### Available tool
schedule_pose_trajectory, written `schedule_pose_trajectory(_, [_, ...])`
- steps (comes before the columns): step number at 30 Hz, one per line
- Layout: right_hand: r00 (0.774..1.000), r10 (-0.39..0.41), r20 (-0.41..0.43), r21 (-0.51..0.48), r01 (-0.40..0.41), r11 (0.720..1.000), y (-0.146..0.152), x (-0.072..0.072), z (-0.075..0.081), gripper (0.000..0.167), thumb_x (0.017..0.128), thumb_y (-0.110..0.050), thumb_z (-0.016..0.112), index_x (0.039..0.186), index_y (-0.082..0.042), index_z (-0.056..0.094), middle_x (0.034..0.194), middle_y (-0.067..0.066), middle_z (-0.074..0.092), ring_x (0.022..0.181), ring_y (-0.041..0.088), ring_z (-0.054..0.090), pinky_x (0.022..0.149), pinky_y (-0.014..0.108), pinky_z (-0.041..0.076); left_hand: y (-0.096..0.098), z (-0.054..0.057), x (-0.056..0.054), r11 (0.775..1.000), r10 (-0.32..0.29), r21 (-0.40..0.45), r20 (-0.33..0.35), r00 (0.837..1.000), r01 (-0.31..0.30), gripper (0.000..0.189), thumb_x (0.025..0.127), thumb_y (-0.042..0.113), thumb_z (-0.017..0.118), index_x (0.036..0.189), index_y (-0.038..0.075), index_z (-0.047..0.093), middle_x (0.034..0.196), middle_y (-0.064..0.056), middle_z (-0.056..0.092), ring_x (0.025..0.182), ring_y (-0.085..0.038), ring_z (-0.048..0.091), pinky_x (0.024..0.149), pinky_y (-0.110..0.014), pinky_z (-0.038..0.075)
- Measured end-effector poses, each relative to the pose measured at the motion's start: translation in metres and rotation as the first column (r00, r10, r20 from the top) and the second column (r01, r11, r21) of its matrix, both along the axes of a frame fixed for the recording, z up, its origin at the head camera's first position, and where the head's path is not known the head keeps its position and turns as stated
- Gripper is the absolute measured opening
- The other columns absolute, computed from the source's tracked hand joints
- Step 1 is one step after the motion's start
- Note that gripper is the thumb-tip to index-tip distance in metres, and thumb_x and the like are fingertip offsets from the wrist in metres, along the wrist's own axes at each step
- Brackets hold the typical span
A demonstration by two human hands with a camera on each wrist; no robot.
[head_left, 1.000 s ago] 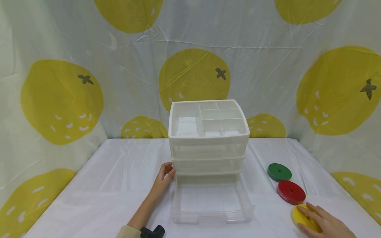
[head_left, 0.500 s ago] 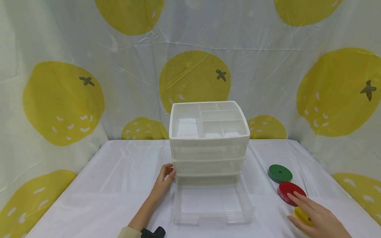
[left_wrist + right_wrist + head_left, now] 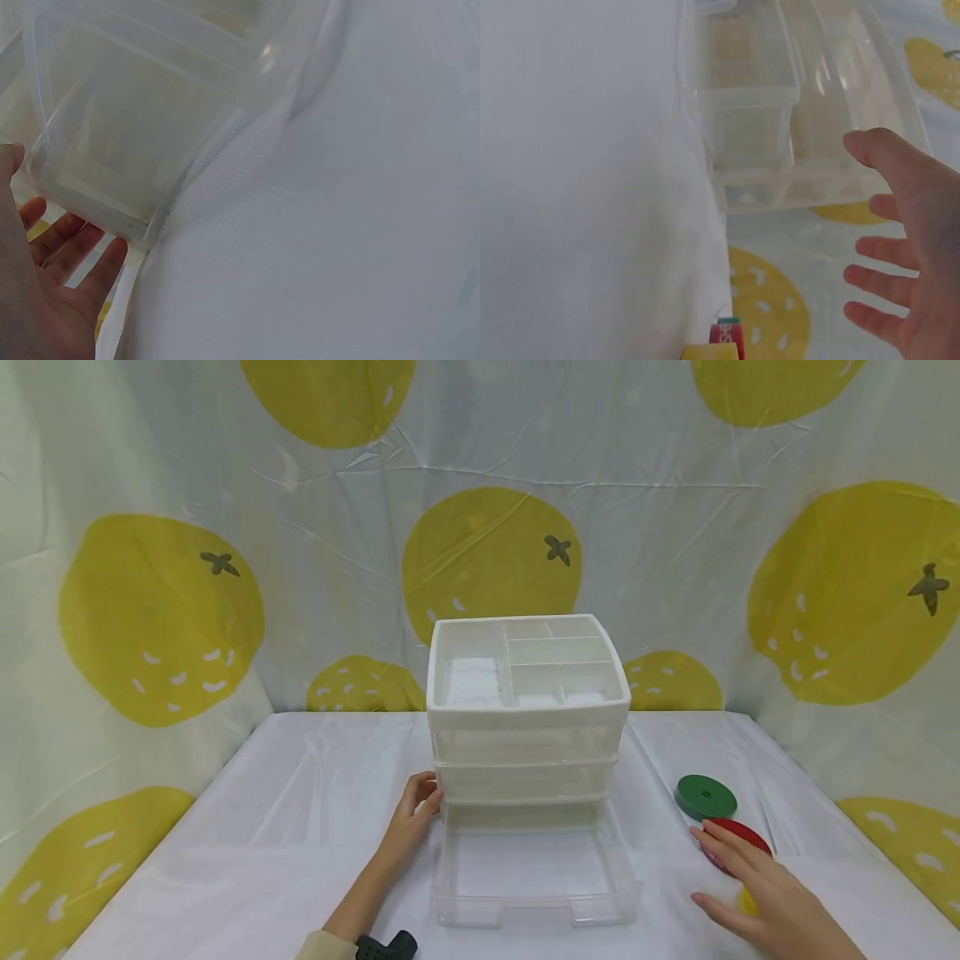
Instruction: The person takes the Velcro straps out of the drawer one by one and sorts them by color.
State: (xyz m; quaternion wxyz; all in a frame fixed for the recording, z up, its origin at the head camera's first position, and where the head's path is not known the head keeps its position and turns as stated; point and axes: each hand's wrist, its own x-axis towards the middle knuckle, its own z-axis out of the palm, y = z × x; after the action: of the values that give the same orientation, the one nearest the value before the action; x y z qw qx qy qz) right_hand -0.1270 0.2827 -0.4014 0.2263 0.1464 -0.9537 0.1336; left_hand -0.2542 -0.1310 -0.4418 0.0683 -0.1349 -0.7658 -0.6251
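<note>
A white plastic drawer unit [image 3: 525, 739] stands mid-table, its clear bottom drawer [image 3: 536, 912] pulled out toward me. My left hand [image 3: 411, 814] rests against the unit's left side; in the left wrist view its extended fingertips [image 3: 116, 251] touch the side and the thumb lies by the corner. On the right, my right hand [image 3: 772, 893] has its fingers spread and holds nothing. It overlaps a flat yellow disc [image 3: 747, 902], mostly hidden under it, and a red disc [image 3: 742, 832] with lettering on its rim. A green disc [image 3: 705, 797] lies just behind.
The unit's top tray [image 3: 472, 681] is divided into several compartments. A white cloth covers the table [image 3: 322, 760], and a curtain [image 3: 337, 577] printed with yellow fruit closes off the back and sides. A black wrist device [image 3: 385, 946] sits at my left sleeve.
My right hand has come off the yellow disc and shifted left toward the drawer unit, now partly covering the red disc. My left hand and the drawer have stayed put.
</note>
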Motion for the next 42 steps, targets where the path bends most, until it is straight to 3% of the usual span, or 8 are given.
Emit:
schedule_pose_trajectory(3, [0.989, 0.088, -0.116, -0.009, -0.090, 0.996, -0.009, -0.001, 0.002, 0.077, 0.057, -0.034, 0.083, 0.127, -0.021, 0.052, 0.125, -0.004, 0.051, 0.111, -0.019, 0.028, 0.081, 0.014, 0.046, 0.000, -0.001, 0.000, 1.000, 0.003, -0.002, -0.002, 1.000, -0.003, 0.033, 0.093, 0.017, 0.050, 0.122, 0.005, 0.041, 0.109, -0.014, 0.052, 0.105, -0.020, 0.051, 0.082, -0.020, 0.046])
schedule_pose_trajectory(7, [0.953, 0.207, -0.220, 0.000, -0.213, 0.977, -0.021, -0.002, 0.005, 0.080, 0.054, -0.029, 0.085, 0.126, -0.016, 0.053, 0.127, -0.007, 0.049, 0.118, -0.013, 0.029, 0.089, -0.005, 0.024, 0.000, -0.001, 0.000, 1.000, 0.004, 0.000, 0.006, 1.000, -0.004, 0.032, 0.093, 0.019, 0.051, 0.121, 0.007, 0.042, 0.109, -0.013, 0.052, 0.105, -0.018, 0.050, 0.083, -0.020, 0.046])
schedule_pose_trajectory(13, [0.952, 0.231, -0.199, 0.097, -0.215, 0.972, -0.038, 0.000, 0.010, 0.079, 0.056, -0.037, 0.084, 0.127, -0.025, 0.051, 0.124, -0.007, 0.051, 0.103, -0.002, 0.046, 0.073, 0.007, 0.046, 0.000, -0.001, -0.001, 1.000, 0.003, -0.006, 0.004, 1.000, -0.003, 0.032, 0.093, 0.021, 0.051, 0.121, 0.008, 0.042, 0.109, -0.012, 0.052, 0.105, -0.016, 0.050, 0.084, -0.020, 0.045])
schedule_pose_trajectory(19, [0.914, 0.340, -0.223, 0.162, -0.309, 0.937, -0.049, -0.004, 0.006, 0.074, 0.059, -0.041, 0.081, 0.125, -0.024, 0.053, 0.124, -0.005, 0.053, 0.100, 0.002, 0.051, 0.074, 0.005, 0.045, 0.000, 0.000, 0.000, 1.000, 0.010, -0.003, 0.001, 1.000, -0.010, 0.032, 0.093, 0.019, 0.050, 0.121, 0.006, 0.042, 0.108, -0.013, 0.053, 0.104, -0.017, 0.051, 0.083, -0.020, 0.046])
schedule_pose_trajectory(24, [0.910, 0.377, -0.173, 0.184, -0.346, 0.920, -0.059, -0.002, 0.002, 0.073, 0.061, -0.040, 0.080, 0.127, -0.028, 0.050, 0.123, -0.008, 0.052, 0.101, 0.001, 0.049, 0.070, 0.011, 0.049, 0.000, 0.000, 0.001, 1.000, 0.010, 0.010, 0.001, 1.000, -0.010, 0.032, 0.093, 0.018, 0.050, 0.121, 0.006, 0.042, 0.108, -0.012, 0.052, 0.107, -0.023, 0.051, 0.082, -0.019, 0.046])
schedule_pose_trajectory(29, [0.911, 0.400, -0.099, 0.189, -0.377, 0.907, -0.063, -0.001, -0.001, 0.067, 0.067, -0.041, 0.077, 0.127, -0.030, 0.049, 0.123, -0.008, 0.052, 0.100, 0.004, 0.051, 0.066, 0.023, 0.054, 0.000, -0.003, -0.002, 1.000, 0.009, 0.005, -0.002, 1.000, -0.009, 0.032, 0.093, 0.018, 0.051, 0.121, 0.006, 0.042, 0.108, -0.012, 0.052, 0.103, -0.015, 0.052, 0.083, -0.020, 0.046])
schedule_pose_trajectory(35, [0.907, 0.419, -0.029, 0.171, -0.409, 0.897, -0.067, 0.000, -0.004, 0.058, 0.073, -0.040, 0.072, 0.126, -0.028, 0.050, 0.119, -0.006, 0.055, 0.097, 0.007, 0.053, 0.064, 0.022, 0.053, 0.000, -0.004, -0.002, 1.000, 0.011, -0.008, 0.011, 1.000, -0.011, 0.032, 0.093, 0.021, 0.050, 0.121, 0.008, 0.042, 0.109, -0.011, 0.052, 0.105, -0.017, 0.051, 0.084, -0.020, 0.046])
schedule_pose_trajectory(42, [0.886, 0.461, -0.049, 0.195, -0.444, 0.875, -0.068, -0.002, -0.010, 0.048, 0.078, -0.042, 0.067, 0.122, -0.031, 0.052, 0.113, -0.008, 0.057, 0.095, 0.006, 0.054, 0.066, 0.024, 0.054, 0.000, -0.002, -0.002, 1.000, 0.010, -0.011, 0.020, 1.000, -0.010, 0.033, 0.093, 0.022, 0.050, 0.121, 0.008, 0.042, 0.110, -0.013, 0.052, 0.106, -0.018, 0.050, 0.084, -0.020, 0.045])
